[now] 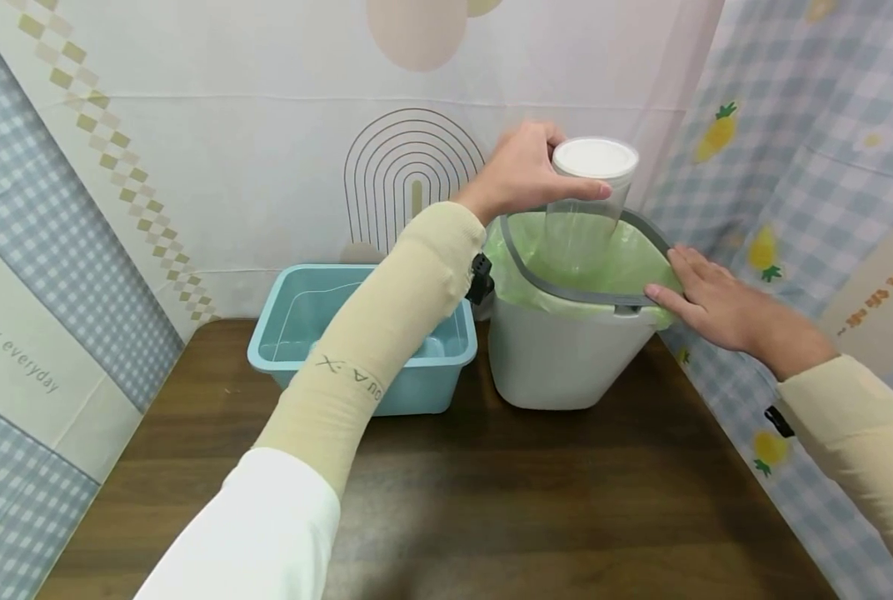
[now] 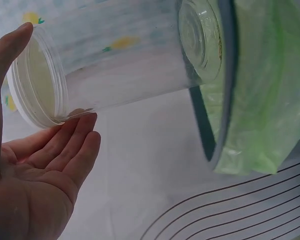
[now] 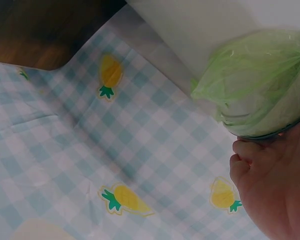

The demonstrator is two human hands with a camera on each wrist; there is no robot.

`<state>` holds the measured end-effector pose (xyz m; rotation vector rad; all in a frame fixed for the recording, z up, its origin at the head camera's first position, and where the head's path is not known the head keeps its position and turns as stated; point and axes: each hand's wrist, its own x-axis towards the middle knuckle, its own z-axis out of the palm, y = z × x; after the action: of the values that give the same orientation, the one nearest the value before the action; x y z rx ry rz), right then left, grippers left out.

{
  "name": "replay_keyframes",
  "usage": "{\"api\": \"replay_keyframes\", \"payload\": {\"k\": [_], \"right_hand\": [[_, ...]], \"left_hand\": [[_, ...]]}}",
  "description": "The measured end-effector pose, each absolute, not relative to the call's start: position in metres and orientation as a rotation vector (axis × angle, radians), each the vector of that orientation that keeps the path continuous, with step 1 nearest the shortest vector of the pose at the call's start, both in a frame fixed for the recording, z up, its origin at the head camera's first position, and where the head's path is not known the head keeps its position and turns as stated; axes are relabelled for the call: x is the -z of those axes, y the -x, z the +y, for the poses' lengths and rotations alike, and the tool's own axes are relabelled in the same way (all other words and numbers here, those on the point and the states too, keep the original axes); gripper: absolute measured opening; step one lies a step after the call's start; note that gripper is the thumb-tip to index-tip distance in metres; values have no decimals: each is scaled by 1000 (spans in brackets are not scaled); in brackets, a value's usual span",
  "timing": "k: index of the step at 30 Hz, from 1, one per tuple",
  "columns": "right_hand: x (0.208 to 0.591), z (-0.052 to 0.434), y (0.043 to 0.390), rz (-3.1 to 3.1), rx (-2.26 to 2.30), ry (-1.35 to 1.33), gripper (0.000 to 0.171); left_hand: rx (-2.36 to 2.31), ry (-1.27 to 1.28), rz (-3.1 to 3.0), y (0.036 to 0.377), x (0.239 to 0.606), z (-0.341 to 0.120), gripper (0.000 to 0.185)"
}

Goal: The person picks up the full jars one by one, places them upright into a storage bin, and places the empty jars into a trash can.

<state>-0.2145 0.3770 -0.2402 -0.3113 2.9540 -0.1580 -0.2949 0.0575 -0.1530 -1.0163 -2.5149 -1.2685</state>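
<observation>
Teal tub [image 1: 296, 333] beside lined bin [image 1: 566, 367]; left hand [image 1: 521, 171] holds jar [image 1: 589, 204]

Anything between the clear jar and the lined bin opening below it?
Nothing visible. The left hand grips the clear jar with its base already at the green-lined bin mouth; the right hand rests on the rim, aside.

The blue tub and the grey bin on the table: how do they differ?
The tub is pale blue, low and wide; the bin is light grey, taller and narrower. The bin is lined with a green bag held under a grey rim, while the tub has no liner. The right hand rests on the bin's rim and the left hand holds a clear jar above it; nothing touches the tub. Both stand open-topped, side by side.
</observation>
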Motion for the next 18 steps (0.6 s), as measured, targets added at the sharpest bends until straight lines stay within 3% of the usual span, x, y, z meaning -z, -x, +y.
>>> {"api": "replay_keyframes", "payload": {"k": [18], "right_hand": [[248,375,216,2961,182,329,93]], "left_hand": [[1296,1028,-2578,311,218,64,56]]}}
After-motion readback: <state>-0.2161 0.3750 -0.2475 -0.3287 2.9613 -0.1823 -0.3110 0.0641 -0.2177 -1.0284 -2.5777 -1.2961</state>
